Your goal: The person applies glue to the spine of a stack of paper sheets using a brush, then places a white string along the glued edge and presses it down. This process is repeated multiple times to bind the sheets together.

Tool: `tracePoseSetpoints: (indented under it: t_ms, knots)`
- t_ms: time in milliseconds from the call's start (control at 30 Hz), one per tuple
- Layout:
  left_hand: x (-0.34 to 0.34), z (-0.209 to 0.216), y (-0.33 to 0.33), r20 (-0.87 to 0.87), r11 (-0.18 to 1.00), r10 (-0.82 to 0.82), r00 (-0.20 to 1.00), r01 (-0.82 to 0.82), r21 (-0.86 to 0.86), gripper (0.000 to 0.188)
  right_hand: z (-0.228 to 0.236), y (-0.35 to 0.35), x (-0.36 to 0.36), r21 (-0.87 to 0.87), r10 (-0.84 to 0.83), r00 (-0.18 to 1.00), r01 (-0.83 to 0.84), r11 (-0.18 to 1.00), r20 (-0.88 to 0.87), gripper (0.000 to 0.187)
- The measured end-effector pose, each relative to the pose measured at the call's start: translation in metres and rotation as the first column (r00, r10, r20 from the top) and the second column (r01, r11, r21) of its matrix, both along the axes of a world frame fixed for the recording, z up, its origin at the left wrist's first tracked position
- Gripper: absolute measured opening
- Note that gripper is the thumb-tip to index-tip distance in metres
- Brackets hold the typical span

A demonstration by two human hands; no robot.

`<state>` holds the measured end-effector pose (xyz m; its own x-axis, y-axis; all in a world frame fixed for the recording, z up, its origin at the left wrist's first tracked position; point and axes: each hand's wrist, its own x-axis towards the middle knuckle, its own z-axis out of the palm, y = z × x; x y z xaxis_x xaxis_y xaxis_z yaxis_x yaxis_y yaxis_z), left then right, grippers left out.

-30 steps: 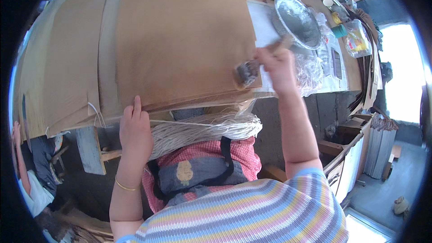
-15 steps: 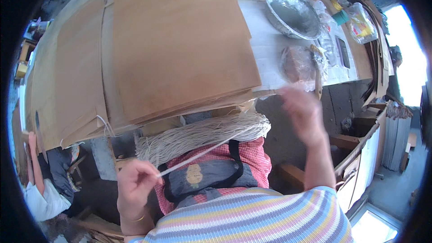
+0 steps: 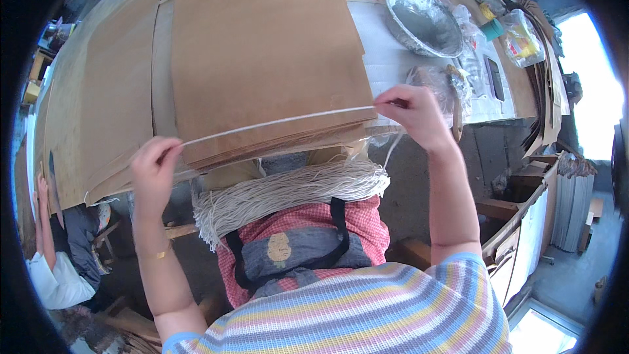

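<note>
Brown sheets (image 3: 265,46) lie stacked beyond both hands. Between left hand (image 3: 154,169) and right hand (image 3: 418,115) — each pinching it — one white cord (image 3: 282,120) stretches straight over the stack's near edge, not yet released; a thick cord bundle (image 3: 295,191) lies unused nearer the body.

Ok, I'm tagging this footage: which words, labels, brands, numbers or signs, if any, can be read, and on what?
No text can be read.
Bag: coloured marks, too small to read.
Apron patch: dark marks, too small to read.
Cord, brown sheet: no lettering visible.
</note>
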<state>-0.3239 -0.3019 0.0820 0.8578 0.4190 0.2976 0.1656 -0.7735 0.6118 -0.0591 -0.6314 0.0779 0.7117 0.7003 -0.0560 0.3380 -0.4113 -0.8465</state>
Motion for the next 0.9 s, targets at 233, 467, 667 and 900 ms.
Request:
tracePoseSetpoints:
  t_ms: [233, 467, 667, 900]
  knots:
    - [0.017, -0.063, 0.001, -0.096, 0.998, 0.065, 0.993, -0.064, 0.013, 0.008, -0.076, 0.019, 0.008, -0.108, -0.149, 0.960, 0.178, 0.978, 0.239, 0.015]
    - [0.021, -0.054, -0.015, -0.018, 0.858, 0.099, 0.995, -0.076, 0.509, 0.019, -0.068, 0.011, 0.018, 0.019, -0.081, 0.974, 0.087, 0.996, -0.212, 0.020]
    - [0.013, -0.071, -0.015, -0.022, 0.835, -0.063, 0.998, 0.065, 0.547, 0.029, -0.068, 0.020, 0.004, 0.061, -0.122, 0.965, 0.140, 0.988, -0.234, 0.040]
    - [0.016, -0.065, -0.013, -0.063, 0.937, -0.223, 0.973, 0.232, 0.259, 0.038, -0.064, 0.030, -0.009, -0.048, -0.265, 0.964, 0.264, 0.963, -0.008, 0.043]
